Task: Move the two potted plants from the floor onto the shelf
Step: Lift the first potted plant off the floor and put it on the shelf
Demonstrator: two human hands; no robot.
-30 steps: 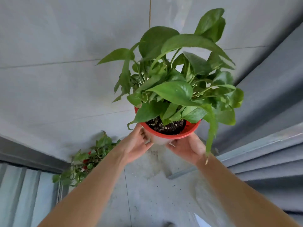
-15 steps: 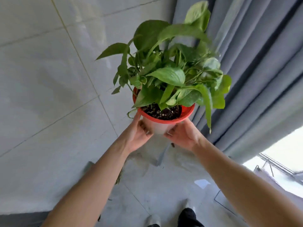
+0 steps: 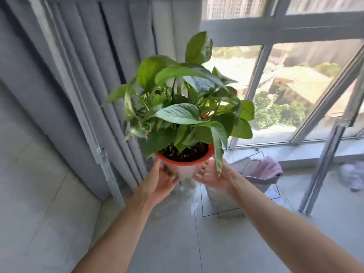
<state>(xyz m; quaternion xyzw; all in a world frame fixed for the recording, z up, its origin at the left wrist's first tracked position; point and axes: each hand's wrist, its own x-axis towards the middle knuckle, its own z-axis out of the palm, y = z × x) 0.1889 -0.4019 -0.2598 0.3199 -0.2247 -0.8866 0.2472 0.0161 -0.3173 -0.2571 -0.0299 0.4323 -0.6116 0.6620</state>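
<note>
A potted plant (image 3: 182, 107) with broad green leaves grows from dark soil in a pot (image 3: 185, 166) with a red rim and pale sides. I hold it in the air at chest height in front of me. My left hand (image 3: 160, 179) grips the pot's left side and my right hand (image 3: 213, 175) grips its right side. The second potted plant and the shelf are out of view.
Grey curtains (image 3: 82, 79) hang at the left behind the plant. A large window (image 3: 291, 91) fills the upper right. On the tiled floor below it stands a wire basket (image 3: 244, 186) holding pink cloth. A metal pole (image 3: 323, 170) rises at the right, with white cloth (image 3: 352, 177) beyond.
The view has swung right from the tiled wall and floor to the curtains and window. The plant stays held in both hands. The second plant on the floor has left view.
</note>
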